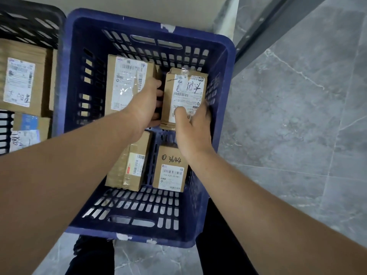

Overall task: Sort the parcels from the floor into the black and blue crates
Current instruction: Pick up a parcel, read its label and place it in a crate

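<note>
Clutching 1 parcel (186,92): left grip (148,104), right grip (193,128); blue crate (67,76) holds 3 others (127,84).

Two crates: one blue crate (65,76), one black crate (29,20). Four parcels show in the blue one: big parcel (127,84), tall parcel (184,92), taped parcel (129,165), 3644 parcel (170,169). At least three show in the black one, among them a labelled parcel (21,80) and a blue-patch parcel (31,122). Two hands: left hand (147,104), right hand (192,130)

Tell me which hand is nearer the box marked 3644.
Right. The right hand is just beyond the 3644 box, wrist over its far edge; the left hand is farther away, beyond and to the left.
</note>
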Tool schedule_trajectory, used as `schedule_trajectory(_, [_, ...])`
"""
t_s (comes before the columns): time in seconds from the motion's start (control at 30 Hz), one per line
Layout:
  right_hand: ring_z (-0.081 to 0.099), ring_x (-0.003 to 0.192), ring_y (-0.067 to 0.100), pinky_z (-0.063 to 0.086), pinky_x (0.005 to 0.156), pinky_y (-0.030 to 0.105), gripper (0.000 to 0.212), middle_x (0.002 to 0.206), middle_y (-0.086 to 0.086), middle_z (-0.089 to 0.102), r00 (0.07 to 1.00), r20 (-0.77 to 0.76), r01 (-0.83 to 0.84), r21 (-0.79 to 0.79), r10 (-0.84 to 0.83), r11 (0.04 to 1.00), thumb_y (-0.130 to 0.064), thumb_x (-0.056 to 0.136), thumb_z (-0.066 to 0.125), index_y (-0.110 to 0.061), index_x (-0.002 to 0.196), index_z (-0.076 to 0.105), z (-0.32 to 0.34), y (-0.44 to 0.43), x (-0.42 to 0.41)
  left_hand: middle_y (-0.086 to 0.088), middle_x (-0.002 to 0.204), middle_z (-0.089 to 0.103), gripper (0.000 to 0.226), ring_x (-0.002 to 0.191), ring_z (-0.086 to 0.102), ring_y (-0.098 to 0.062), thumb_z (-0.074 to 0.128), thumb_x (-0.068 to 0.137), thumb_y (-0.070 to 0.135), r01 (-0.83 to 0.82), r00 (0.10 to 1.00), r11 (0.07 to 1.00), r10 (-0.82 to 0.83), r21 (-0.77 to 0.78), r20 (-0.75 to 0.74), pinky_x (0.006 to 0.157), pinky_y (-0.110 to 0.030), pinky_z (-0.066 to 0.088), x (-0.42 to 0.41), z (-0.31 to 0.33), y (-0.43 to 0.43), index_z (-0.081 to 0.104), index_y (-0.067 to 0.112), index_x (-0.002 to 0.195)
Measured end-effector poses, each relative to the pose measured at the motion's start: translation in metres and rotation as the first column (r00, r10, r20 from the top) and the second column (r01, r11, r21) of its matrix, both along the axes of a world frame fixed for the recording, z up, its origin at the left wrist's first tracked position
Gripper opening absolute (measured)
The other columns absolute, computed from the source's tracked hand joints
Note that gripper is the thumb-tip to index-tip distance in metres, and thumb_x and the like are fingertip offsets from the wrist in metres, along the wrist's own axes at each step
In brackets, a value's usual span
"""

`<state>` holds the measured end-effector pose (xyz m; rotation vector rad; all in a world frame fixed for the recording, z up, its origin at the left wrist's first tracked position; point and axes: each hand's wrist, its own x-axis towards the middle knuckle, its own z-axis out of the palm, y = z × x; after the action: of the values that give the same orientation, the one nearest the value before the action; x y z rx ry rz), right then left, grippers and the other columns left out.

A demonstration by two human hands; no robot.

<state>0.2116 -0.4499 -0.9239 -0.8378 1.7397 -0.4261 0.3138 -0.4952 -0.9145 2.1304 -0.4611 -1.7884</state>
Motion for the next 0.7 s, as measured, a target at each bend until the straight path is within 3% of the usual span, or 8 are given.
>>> schedule_trajectory(0.1, [0.044,0.147,0.019,0.037,0.126,0.045,0.085,0.163,0.002,0.045,0.999,0.014,0.042,-0.019,-0.042,0.999,-0.055,0.089,0.044,-0.024,0.168,0.037,0.017,-0.003,0.001,0.014,0.083,0.066,0.033,0.080,0.062,-0.007,0.033,0.108,0.045,0.024,1.000,0.999,-0.023,-0.039,0.013,0.069,-0.027,0.048,-0.001,0.014,0.005,0.060,0.033,0.094])
schedule_trajectory(0.2, [0.047,0.151,0.016,0.038,0.127,0.045,0.074,0.166,-0.004,0.049,0.989,0.099,0.114,-0.011,-0.112,0.993,-0.055,0.097,0.049,-0.031,0.167,0.040,0.043,-0.009,0.008,0.025,0.063,0.069,0.035,0.060,0.062,0.008,0.031,0.109,0.040,0.084,0.996,0.991,-0.084,-0.104,0.009,0.058,-0.015,0.050,0.001,0.041,0.011,0.059,0.038,0.088])
schedule_trajectory(0.27, [0.054,0.145,0.015,0.046,0.121,0.049,0.078,0.158,-0.006,0.058,0.976,0.144,0.165,-0.024,-0.160,0.986,-0.061,0.087,0.047,-0.034,0.160,0.049,0.061,-0.012,0.017,0.025,0.089,0.073,0.033,0.076,0.065,0.008,0.032,0.109,0.041,0.047,0.998,0.988,-0.052,-0.147,-0.033,0.075,-0.017,0.053,0.004,0.060,0.014,0.064,0.037,0.103])
schedule_trajectory(0.33, [0.056,0.140,0.010,0.048,0.118,0.041,0.073,0.153,-0.008,0.061,0.964,0.194,0.190,-0.037,-0.179,0.981,-0.055,0.089,0.046,-0.033,0.159,0.052,0.084,-0.015,0.023,0.013,0.129,0.065,0.033,0.112,0.062,-0.004,0.035,0.108,0.043,-0.028,0.995,0.984,0.011,-0.174,-0.098,0.104,-0.032,0.049,0.009,0.082,0.016,0.061,0.034,0.127])
schedule_trajectory(0.37, [0.055,0.141,0.009,0.048,0.116,0.036,0.069,0.154,-0.009,0.060,0.960,0.217,0.193,-0.044,-0.179,0.980,-0.051,0.094,0.047,-0.032,0.159,0.052,0.095,-0.016,0.026,0.010,0.140,0.061,0.037,0.125,0.058,-0.011,0.037,0.107,0.043,-0.057,0.992,0.981,0.034,-0.185,-0.126,0.113,-0.038,0.044,0.012,0.095,0.016,0.059,0.032,0.135])
schedule_trajectory(0.5, [0.050,0.131,-0.006,0.037,0.091,0.009,0.050,0.150,-0.020,0.054,0.948,0.271,0.191,-0.078,-0.164,0.978,-0.037,0.112,0.047,-0.033,0.162,0.049,0.137,-0.019,0.036,0.010,0.148,0.056,0.045,0.140,0.048,-0.015,0.039,0.106,0.049,-0.078,0.984,0.956,0.028,-0.282,-0.177,0.121,-0.045,0.036,0.030,0.138,0.020,0.054,0.034,0.145])
schedule_trajectory(0.6, [0.047,0.111,-0.024,0.035,0.084,0.004,0.048,0.137,-0.031,0.052,0.947,0.283,0.197,-0.137,-0.152,0.971,-0.037,0.113,0.045,-0.036,0.161,0.050,0.170,-0.021,0.046,0.014,0.152,0.052,0.061,0.146,0.041,-0.014,0.041,0.093,0.062,-0.046,0.984,0.930,-0.021,-0.365,-0.176,0.123,-0.045,0.033,0.046,0.167,0.024,0.050,0.040,0.149])
schedule_trajectory(0.7, [0.043,0.110,-0.028,0.034,0.089,0.007,0.050,0.134,-0.033,0.050,0.948,0.280,0.219,-0.229,-0.152,0.949,-0.045,0.110,0.043,-0.036,0.158,0.052,0.204,-0.020,0.057,0.016,0.155,0.048,0.049,0.149,0.035,-0.013,0.036,0.104,0.056,-0.052,0.982,0.911,-0.027,-0.410,-0.186,0.125,-0.047,0.029,0.062,0.199,0.027,0.047,0.043,0.150])
